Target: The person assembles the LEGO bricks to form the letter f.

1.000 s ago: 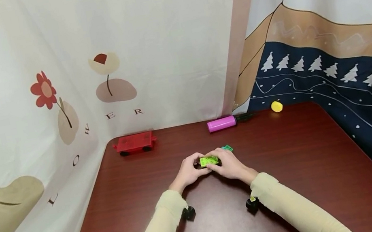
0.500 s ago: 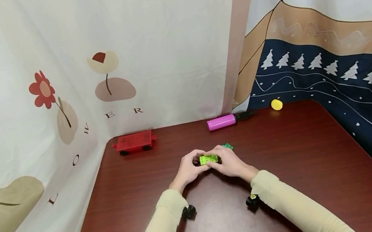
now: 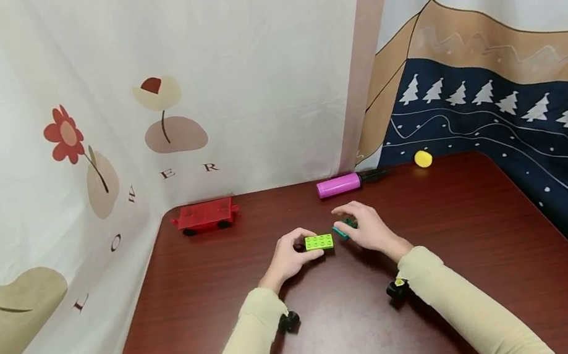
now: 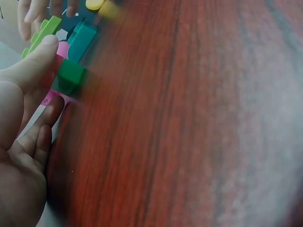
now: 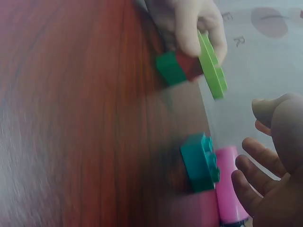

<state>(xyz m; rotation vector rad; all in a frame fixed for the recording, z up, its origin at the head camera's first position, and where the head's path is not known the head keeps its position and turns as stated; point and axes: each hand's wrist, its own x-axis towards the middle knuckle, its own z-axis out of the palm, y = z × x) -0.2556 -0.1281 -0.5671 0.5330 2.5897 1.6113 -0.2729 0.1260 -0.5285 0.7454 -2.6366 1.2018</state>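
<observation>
My left hand (image 3: 287, 258) grips a small stack of toy building bricks between thumb and fingers. On top of that stack is a flat lime green brick (image 3: 319, 242); under it a red brick (image 5: 188, 65) and a green brick (image 5: 171, 69) show in the right wrist view. A teal brick (image 3: 345, 229) lies on the table just right of the stack, studs up. Over it hovers my right hand (image 3: 369, 229), fingers spread and partly bent, holding nothing. In the right wrist view, a gap separates the right hand's fingers from the teal brick.
At the table's back left stands a red wheeled toy cart (image 3: 206, 216). A magenta cylinder (image 3: 339, 185) with a black end lies at the back, and a yellow round object (image 3: 423, 158) sits farther right. Printed cloths (image 3: 257, 81) hang behind the dark wooden table (image 3: 198, 304).
My right hand has let go of the brick stack and moved right, over the teal brick. The left hand keeps the stack in nearly the same place.
</observation>
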